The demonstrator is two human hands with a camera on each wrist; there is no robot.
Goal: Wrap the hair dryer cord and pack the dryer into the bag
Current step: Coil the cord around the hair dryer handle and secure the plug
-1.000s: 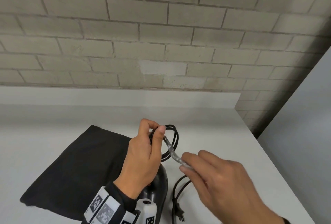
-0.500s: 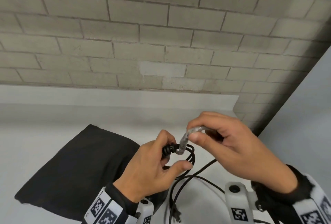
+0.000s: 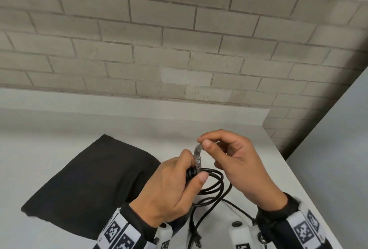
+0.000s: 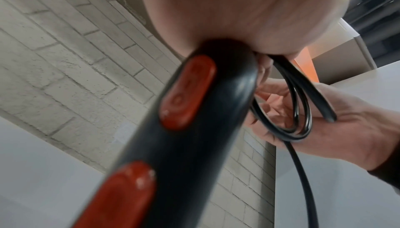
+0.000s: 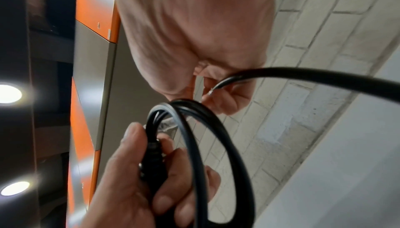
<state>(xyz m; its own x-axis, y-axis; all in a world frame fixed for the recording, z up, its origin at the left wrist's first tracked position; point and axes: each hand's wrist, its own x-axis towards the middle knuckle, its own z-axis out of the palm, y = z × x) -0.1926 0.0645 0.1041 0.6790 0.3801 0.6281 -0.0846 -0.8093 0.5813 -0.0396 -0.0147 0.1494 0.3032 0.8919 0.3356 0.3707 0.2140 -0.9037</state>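
— Grey table (image 3: 249, 141), brick wall behind: where's the cord?
— Coiled cord (image 3: 214, 184) gripped in my left hand (image 3: 169, 191); my right hand (image 3: 237, 161) pinches its clear tie (image 3: 197, 156) just above. Black bag (image 3: 89, 185) lies left.

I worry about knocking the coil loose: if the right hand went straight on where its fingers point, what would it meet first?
Probably the left hand: the right hand points at it along the clear tie.

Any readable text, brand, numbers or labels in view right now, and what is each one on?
No readable words, brands or numbers.
Wristbands: black-and-white square code patterns only, no letters.
Hair dryer: its upper orange switch bears a raised mark, a circle perhaps, too blurred to read.
Bag: plain black, no label showing.
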